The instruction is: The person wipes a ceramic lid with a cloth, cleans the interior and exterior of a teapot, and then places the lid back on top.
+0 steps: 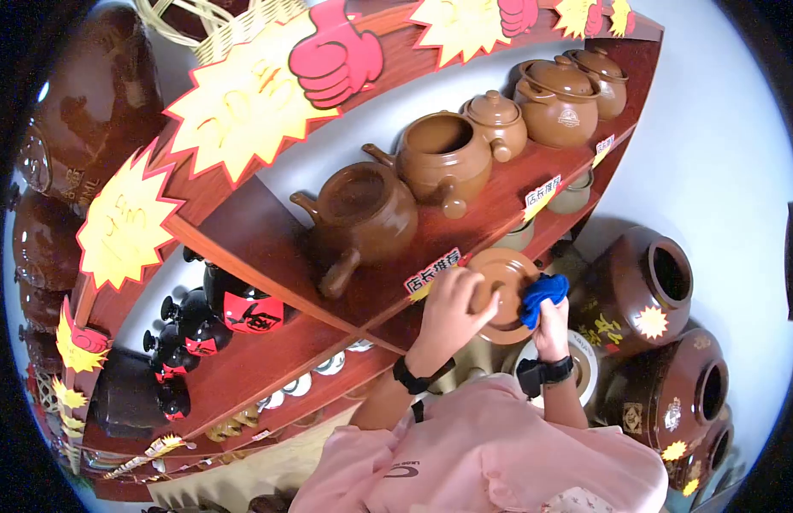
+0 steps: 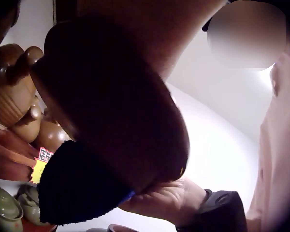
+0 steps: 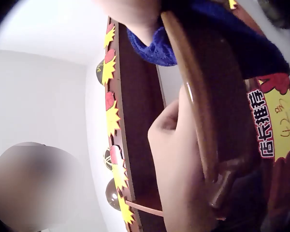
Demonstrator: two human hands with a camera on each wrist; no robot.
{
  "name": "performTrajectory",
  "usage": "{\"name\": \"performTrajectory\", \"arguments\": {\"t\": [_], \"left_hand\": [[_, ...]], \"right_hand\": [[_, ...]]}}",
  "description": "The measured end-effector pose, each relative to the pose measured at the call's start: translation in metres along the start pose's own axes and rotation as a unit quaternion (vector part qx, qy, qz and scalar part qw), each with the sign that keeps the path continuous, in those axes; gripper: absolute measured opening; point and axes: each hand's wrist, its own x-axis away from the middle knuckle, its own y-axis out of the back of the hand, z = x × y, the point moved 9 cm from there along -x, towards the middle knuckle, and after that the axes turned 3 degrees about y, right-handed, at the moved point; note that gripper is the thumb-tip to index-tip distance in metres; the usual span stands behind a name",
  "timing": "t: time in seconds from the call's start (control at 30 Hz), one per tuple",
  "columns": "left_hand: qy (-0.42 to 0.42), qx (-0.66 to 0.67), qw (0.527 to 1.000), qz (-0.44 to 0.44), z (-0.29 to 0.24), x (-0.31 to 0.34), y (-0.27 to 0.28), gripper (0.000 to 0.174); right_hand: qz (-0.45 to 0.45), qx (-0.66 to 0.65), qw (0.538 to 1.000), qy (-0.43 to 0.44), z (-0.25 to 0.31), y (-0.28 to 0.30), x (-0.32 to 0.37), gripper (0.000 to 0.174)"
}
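Where yellow price signs (image 1: 127, 227) edge the shelf unit at far left, they face outward, presumably for shoppers to read. Next, black jars (image 1: 221, 278), red labels showing. Then brown pots (image 1: 452, 167) lined along a red shelf (image 1: 452, 231), some handles jutting toward its edge, perhaps for easy reach. Left hand (image 1: 452, 318) curls round the left rim of a round brown clay piece (image 1: 509, 301), pot or lid, can't tell which; it is held up before the person, off the shelf, likely to steady it. Right hand (image 1: 552, 331) pinches a bunched blue cloth (image 1: 543, 297) against the opposite rim; bunching probably firms the hold. Far right: big brown jars (image 1: 623, 286) grouped close, maybe too bulky for shelving.
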Motion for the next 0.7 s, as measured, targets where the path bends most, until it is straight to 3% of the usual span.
{"name": "performTrajectory", "arguments": {"t": [0.07,0.13,0.17,0.2,0.23,0.33,0.37,0.53,0.7], "left_hand": [[0.013,0.021,0.992,-0.12,0.008,0.004,0.036,0.045],[0.179,0.235,0.955,-0.032,0.06,0.027,0.007,0.058],[0.281,0.403,0.87,0.033,0.079,0.04,-0.015,0.058],[0.371,0.549,0.743,0.095,0.084,0.053,-0.036,0.059],[0.374,0.595,0.696,0.145,0.078,0.057,-0.042,0.057],[0.37,0.579,0.707,0.166,0.061,0.058,-0.037,0.056],[0.332,0.548,0.759,0.119,0.064,0.054,-0.033,0.049],[0.347,0.528,0.77,0.09,0.088,0.066,-0.04,0.036],[0.322,0.493,0.803,0.088,0.094,0.068,-0.036,0.038]], "right_hand": [[0.003,-0.022,1.0,0.011,0.001,0.0,0.0,0.015],[0.035,-0.029,0.998,0.037,0.005,-0.006,0.003,0.008],[0.029,-0.024,0.999,0.037,0.001,-0.002,0.005,0.01],[0.023,-0.019,0.999,0.038,0.004,-0.009,0.007,0.011],[0.014,-0.017,0.999,0.032,0.003,-0.013,0.011,0.017],[0.013,-0.003,0.999,0.046,0.003,-0.031,0.026,0.014],[0.032,0.013,0.998,0.048,-0.001,-0.034,0.03,0.02],[0.033,0.068,0.995,0.072,-0.004,-0.034,0.037,0.032],[0.166,0.352,0.917,0.09,0.009,-0.031,0.021,0.049]]}}
